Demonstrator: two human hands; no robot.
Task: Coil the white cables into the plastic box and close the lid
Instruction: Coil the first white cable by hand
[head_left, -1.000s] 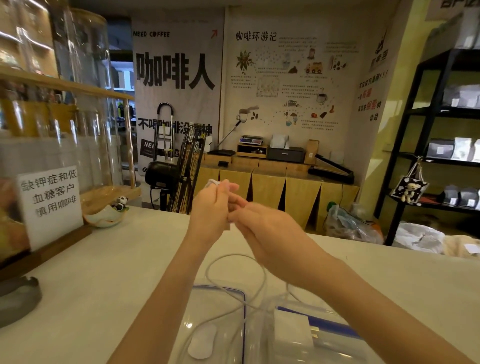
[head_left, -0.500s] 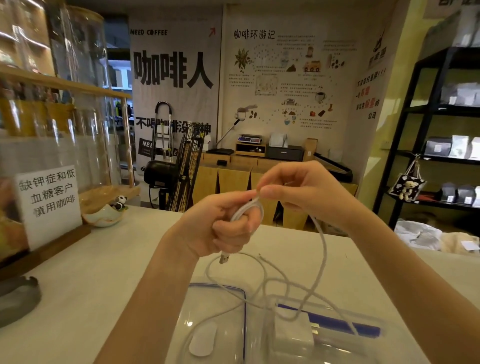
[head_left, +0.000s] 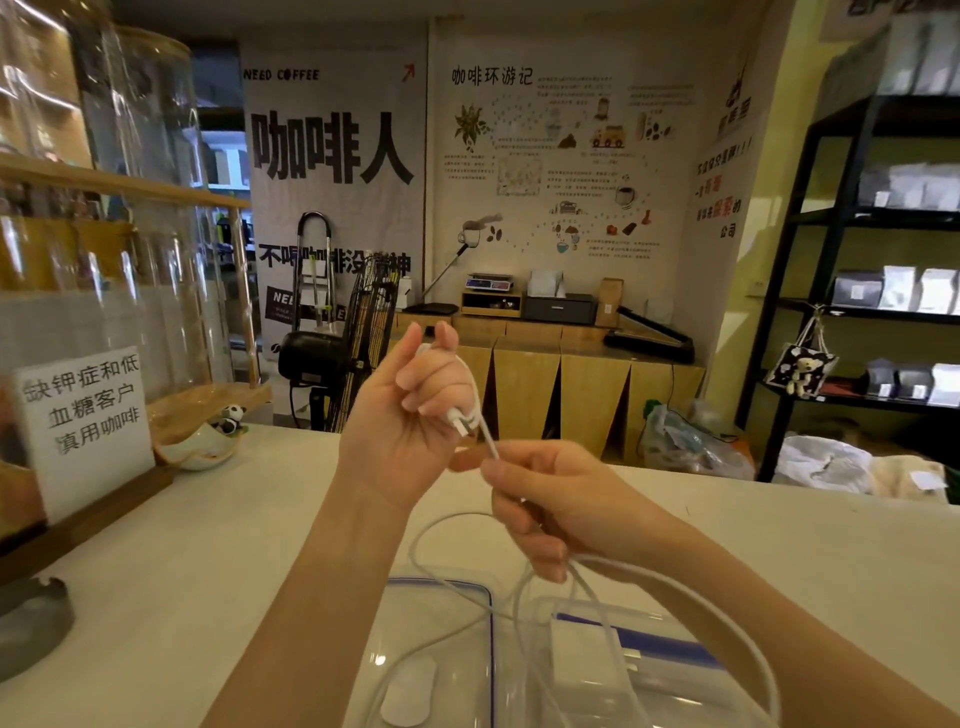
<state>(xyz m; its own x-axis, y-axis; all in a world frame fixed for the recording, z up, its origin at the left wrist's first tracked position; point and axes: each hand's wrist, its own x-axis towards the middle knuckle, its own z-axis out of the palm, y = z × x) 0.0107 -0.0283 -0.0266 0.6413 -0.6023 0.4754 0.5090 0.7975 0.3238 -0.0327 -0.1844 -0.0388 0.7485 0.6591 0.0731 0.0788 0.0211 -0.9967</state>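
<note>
We see the white cable (head_left: 485, 431) looped over the curled fingers of the left hand (head_left: 410, 415), its plug end poking out below them, while the right hand (head_left: 550, 499) pinches the same cable just beneath and lets the slack trail down in loose loops. Those loops fall into the open plastic box (head_left: 675, 675), which sits on the pale surface (head_left: 182, 571) beside its clear lid (head_left: 436, 649). A printed sign (head_left: 83, 421) stands at left.
</note>
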